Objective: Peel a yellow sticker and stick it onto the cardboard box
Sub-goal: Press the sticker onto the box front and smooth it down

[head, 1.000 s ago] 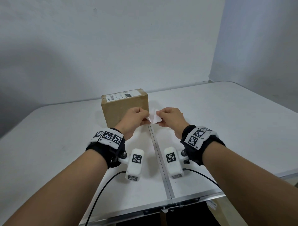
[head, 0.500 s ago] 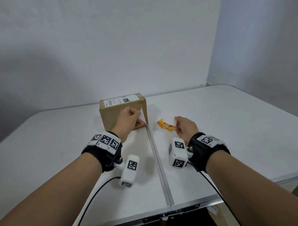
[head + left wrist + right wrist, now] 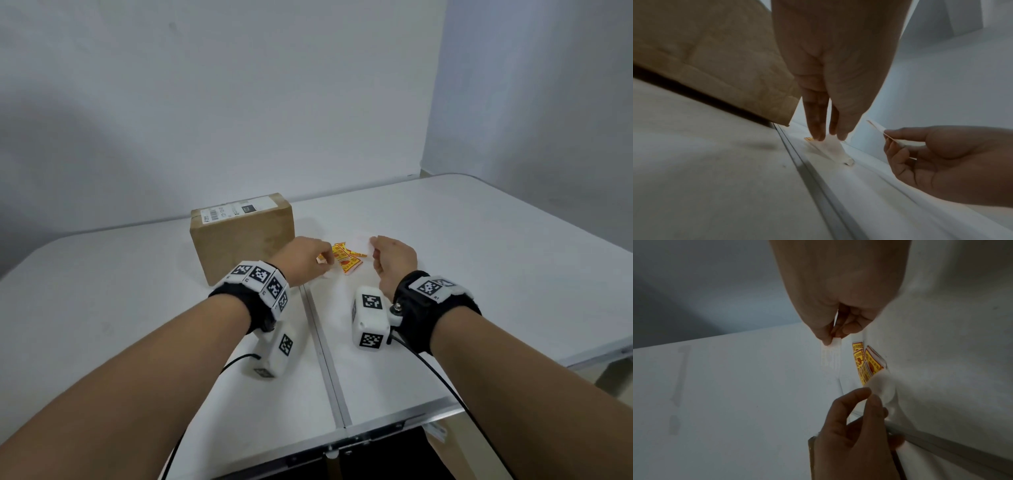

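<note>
The cardboard box stands upright on the white table, with a printed label on top. Just right of it lies a small heap of yellow stickers. My left hand hovers at the heap's left edge and pinches a white paper piece whose lower end reaches the table. My right hand, right of the heap, pinches a thin white slip lifted off the surface. The stickers lie between both hands. I cannot tell whether either white piece has a yellow face.
A metal seam runs down the table's middle toward me, passing under my left hand. The wall stands close behind the box. The table's near edge lies below my wrists, and a cable trails from each wrist camera.
Both hands held one white piece together in front of the box, then parted. My left hand has moved right from the box to the sticker heap; my right hand stays beside the heap.
</note>
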